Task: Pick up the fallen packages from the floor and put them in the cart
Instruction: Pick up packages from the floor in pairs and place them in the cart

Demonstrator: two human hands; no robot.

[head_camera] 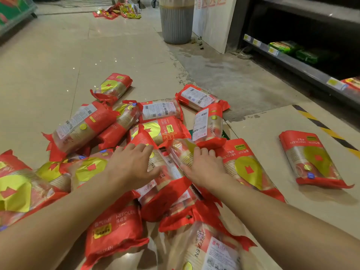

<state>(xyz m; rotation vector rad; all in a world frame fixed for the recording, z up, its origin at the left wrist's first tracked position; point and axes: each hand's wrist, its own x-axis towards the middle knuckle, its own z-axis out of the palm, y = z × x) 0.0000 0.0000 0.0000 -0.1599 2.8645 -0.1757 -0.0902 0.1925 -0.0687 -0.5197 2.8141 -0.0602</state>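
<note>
Filling most of the frame: pale tiled floor [116,55], with a rougher grey patch upper right of centre. Spread over the centre and lower half: a heap of red-and-gold packages [161,131], well over a dozen, overlapping at all angles, all down on the tiles. Along the right edge: a dark store shelf [292,61] with green packs and yellow price tags. Upper centre: a white board [212,22] leaning by the shelf, with a ribbed grey bin [176,22] just beside it. At the very top, left of the bin: a second, smaller heap [118,11] of red and yellow wrappers, well apart from the near one. Right of centre, near the black-and-yellow floor tape [323,131]: a lone package [311,160], apart from the heap.

Low centre, reaching in over the heap: left hand [132,164], fingers [142,148] straight and slightly spread, lying on the wrappers, gripping nothing. Just right of it: right hand [204,168], fingers [202,152] bent over the end of a package, tips hidden. Clamped or merely resting: cannot tell. Between the two hands: a middle package [165,172], flanked on both sides.

No cart anywhere in view. No package seen off the floor. Judged barely begun: a first pick in hand at most, with both heaps and the lone package left to gather.
</note>
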